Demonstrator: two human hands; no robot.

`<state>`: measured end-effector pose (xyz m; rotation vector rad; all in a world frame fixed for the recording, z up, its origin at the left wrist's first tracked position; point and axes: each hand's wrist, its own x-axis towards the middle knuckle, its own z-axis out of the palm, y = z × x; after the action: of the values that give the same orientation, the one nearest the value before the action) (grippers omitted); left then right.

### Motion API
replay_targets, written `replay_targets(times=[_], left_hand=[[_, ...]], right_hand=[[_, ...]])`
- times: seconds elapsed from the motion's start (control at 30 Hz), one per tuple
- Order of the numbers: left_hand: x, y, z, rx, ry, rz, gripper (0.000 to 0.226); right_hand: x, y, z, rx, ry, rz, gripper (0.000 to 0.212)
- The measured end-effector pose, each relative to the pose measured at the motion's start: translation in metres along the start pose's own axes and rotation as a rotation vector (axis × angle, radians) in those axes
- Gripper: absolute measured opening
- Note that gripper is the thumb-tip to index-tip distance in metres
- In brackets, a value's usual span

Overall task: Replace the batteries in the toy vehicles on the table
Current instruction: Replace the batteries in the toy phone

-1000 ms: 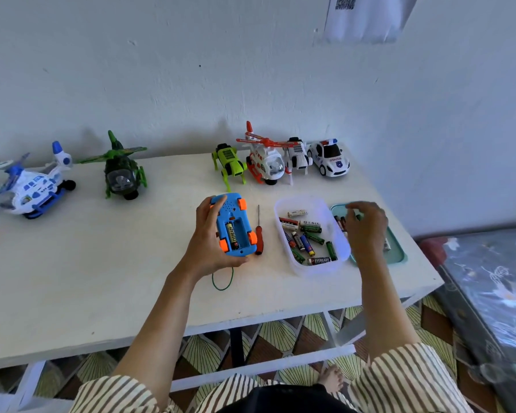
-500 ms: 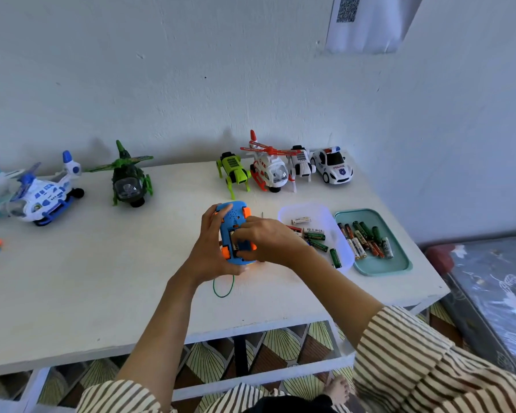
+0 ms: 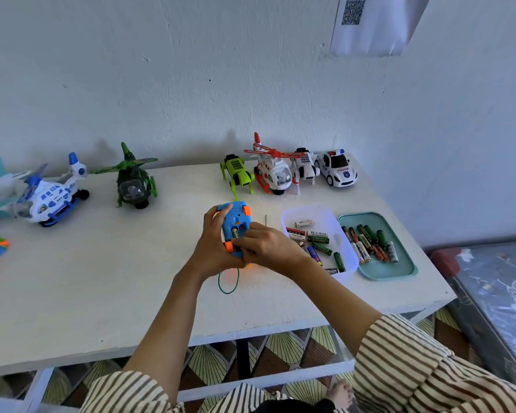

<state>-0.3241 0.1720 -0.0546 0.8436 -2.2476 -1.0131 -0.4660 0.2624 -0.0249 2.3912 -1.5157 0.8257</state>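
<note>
A blue toy car [image 3: 234,214] with orange wheels is held upside down above the white table [image 3: 102,278], its battery bay open. My left hand [image 3: 212,251] grips it from the left side. My right hand [image 3: 268,248] lies over the car's near end, its fingertips curled on a battery [image 3: 236,233] in the bay. A clear tub [image 3: 319,213] of mixed batteries and a teal tray [image 3: 399,269] with several more batteries sit just to the right.
Along the wall stand a police car [image 3: 337,171], a red-and-white helicopter [image 3: 273,171], a green robot dog [image 3: 239,172], a green helicopter [image 3: 134,183] and a blue-and-white helicopter [image 3: 54,195]. A screwdriver tip [image 3: 266,219] pokes out behind my right hand. A green loop [image 3: 228,286] lies below the car.
My right hand left the teal tray and came across to the car's battery bay, where its fingertips now work. My left hand kept hold of the car.
</note>
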Motion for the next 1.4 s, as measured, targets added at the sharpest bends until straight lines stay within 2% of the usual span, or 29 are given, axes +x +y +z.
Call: replay_targets(times=[0.23, 0.37, 0.43, 0.6, 0.73, 0.8, 0.9, 0.97, 1.07, 1.13, 1.27, 1.4], left_hand=[[0.001, 0.006, 0.006, -0.029, 0.010, -0.041, 0.110], [0.002, 0.008, 0.005, -0.058, -0.024, -0.053, 0.118], [0.002, 0.009, 0.005, -0.050, -0.045, -0.034, 0.120], [0.002, 0.011, 0.008, -0.032, -0.069, 0.018, 0.120], [0.003, 0.010, 0.009, -0.020, -0.075, 0.038, 0.120], [0.004, 0.011, 0.009, -0.018, -0.068, 0.047, 0.120], [0.003, 0.012, 0.009, -0.003, -0.066, 0.056, 0.121], [0.003, 0.010, 0.009, 0.000, -0.064, 0.065, 0.121], [0.003, 0.006, 0.009, -0.002, -0.059, 0.076, 0.122], [0.003, 0.006, 0.010, 0.001, -0.054, 0.079, 0.123], [0.003, 0.007, 0.011, 0.005, -0.038, 0.113, 0.123], [0.003, 0.009, 0.006, 0.013, -0.007, 0.133, 0.124]], right_hand=[[-0.004, 0.001, 0.000, 0.148, -0.031, 0.192, 0.019], [-0.008, 0.002, -0.010, 0.259, 0.102, 0.352, 0.016], [-0.013, 0.005, -0.021, 0.326, 0.244, 0.502, 0.017], [-0.038, 0.034, -0.055, 0.459, 0.551, 1.007, 0.016], [-0.077, 0.064, -0.077, 0.401, 0.658, 1.268, 0.011], [-0.098, 0.071, -0.082, 0.202, 0.631, 1.352, 0.013], [-0.124, 0.071, -0.082, -0.036, 0.454, 1.464, 0.020], [-0.137, 0.069, -0.076, -0.116, 0.331, 1.545, 0.016], [-0.148, 0.067, -0.068, -0.189, 0.220, 1.587, 0.025], [-0.149, 0.069, -0.066, -0.206, 0.220, 1.600, 0.028], [-0.152, 0.074, -0.065, -0.219, 0.238, 1.592, 0.022], [-0.144, 0.073, -0.071, -0.191, 0.284, 1.453, 0.019]])
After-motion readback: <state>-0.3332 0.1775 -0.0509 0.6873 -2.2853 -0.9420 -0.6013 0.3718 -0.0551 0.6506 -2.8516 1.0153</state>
